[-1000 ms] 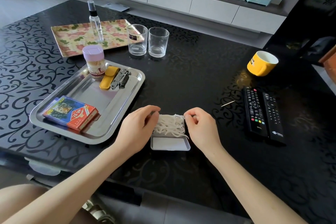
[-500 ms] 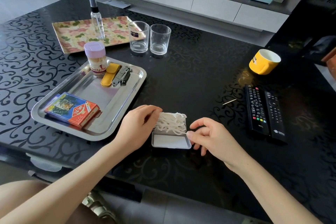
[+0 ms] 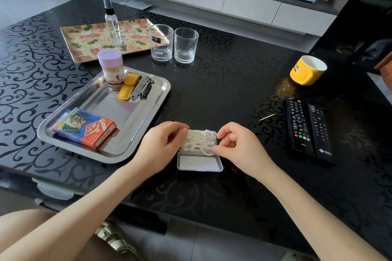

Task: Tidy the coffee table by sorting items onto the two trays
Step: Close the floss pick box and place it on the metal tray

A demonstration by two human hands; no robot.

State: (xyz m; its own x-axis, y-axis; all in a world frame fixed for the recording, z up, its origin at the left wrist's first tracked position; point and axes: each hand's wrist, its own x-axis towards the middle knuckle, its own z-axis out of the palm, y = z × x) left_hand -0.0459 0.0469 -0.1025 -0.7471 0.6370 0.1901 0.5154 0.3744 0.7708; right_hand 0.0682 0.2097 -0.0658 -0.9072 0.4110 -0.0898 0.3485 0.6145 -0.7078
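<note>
Progress looks partial: card box [image 3: 84, 127], toothpick jar [image 3: 112, 70] and nail clippers [image 3: 142, 89] sit on the near-left steel tray [image 3: 161, 95], your left hand [image 3: 159, 146] grips the open floss-pick box [image 3: 199, 162] on the near desk [image 3: 222, 91] with curled fingers [image 3: 178, 128], your right hand [image 3: 244, 148] pinches its floss picks [image 3: 197, 142], and the glasses [image 3: 161, 42], mug [image 3: 307, 70] and remotes [image 3: 307, 129] still wait.

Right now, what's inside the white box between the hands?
White floss picks fill the white box; its open lid is bare. The left hand and right hand cover its sides; anything under the picks is hidden.
</note>
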